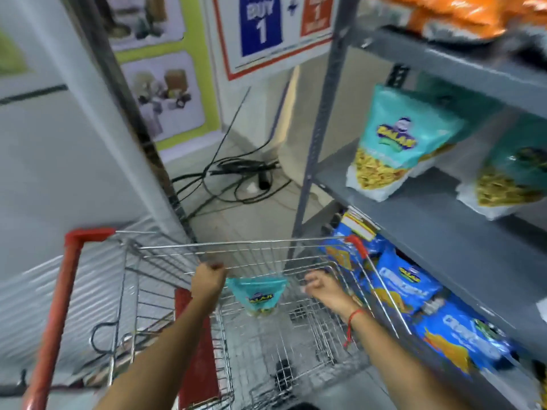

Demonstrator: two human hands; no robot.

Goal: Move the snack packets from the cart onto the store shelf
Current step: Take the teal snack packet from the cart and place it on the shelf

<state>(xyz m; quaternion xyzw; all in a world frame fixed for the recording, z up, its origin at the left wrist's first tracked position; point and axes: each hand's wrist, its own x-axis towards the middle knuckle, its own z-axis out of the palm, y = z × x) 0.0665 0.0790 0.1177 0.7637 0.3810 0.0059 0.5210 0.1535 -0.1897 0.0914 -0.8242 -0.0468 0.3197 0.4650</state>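
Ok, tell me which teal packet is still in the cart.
The small teal packet between the hands, low inside the wire cart. The other teal packets already stand upright on the middle shelf.

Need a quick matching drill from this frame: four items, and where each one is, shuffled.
Items:
1. teal snack packet with yellow logo
2. blue snack packets
3. orange snack bags
4. tangle of black cables

Places:
A. on the top grey metal shelf
B. on the floor past the wire cart
C. held in the left hand inside the cart
D. on the lowest shelf, beside the cart

Pairs: 1-C, 2-D, 3-A, 4-B
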